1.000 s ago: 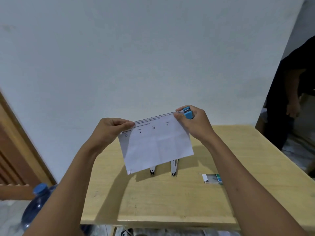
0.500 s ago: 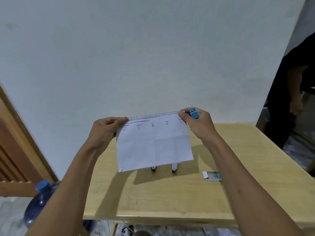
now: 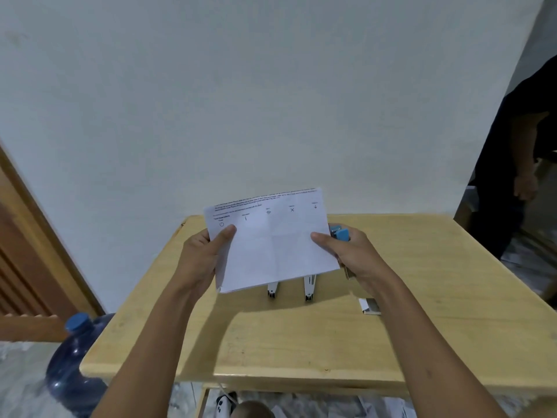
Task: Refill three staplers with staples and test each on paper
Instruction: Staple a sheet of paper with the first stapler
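Note:
A folded white printed paper (image 3: 277, 239) is held above the wooden table (image 3: 301, 336) by both hands. My left hand (image 3: 202, 257) pinches its left edge with the thumb on top. My right hand (image 3: 352, 254) holds the right edge under its thumb and also grips a small blue stapler (image 3: 340, 232), which pokes out beside the paper. Two white staplers (image 3: 272, 289) (image 3: 309, 287) lie on the table, their far ends hidden under the paper. A small staple box (image 3: 370, 306) lies to the right, partly behind my right forearm.
A blue water jug (image 3: 73, 363) stands on the floor at the table's left front corner. A wooden door (image 3: 27, 251) is on the left. A person in dark clothes (image 3: 518, 164) stands at the right edge. A white wall backs the table.
Both hands have come down and nearer to me with the paper. They now grip its side edges lower down instead of its top corners.

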